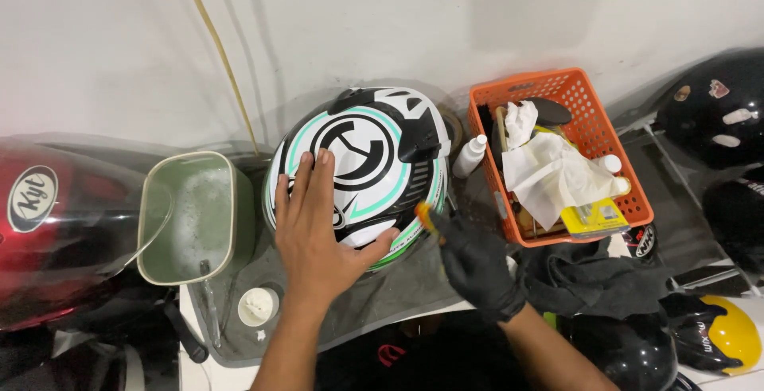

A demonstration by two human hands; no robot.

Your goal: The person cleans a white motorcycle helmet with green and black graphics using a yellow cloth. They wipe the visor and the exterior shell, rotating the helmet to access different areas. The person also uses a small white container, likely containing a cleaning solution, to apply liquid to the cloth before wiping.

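Orange basket (pixel 589 93), back right of the bench: white cloths (pixel 549 170), small white bottle, yellow packet. Green tub (pixel 163 200), left: soapy water. Small white cup (pixel 258 307) near the front edge; white spray bottle (pixel 469 156) between helmet and basket.

White helmet (pixel 366 164) with black and teal pattern sits mid-bench on a grey mat (pixel 398 295). Left hand (pixel 318 232), bare, lies flat and open on its shell. Right hand (pixel 473 260), black-gloved, is closed around a small orange thing (pixel 426 214) at the helmet's lower right rim.

Other helmets: one red, left; four or so dark, one yellow, right. White wall behind.
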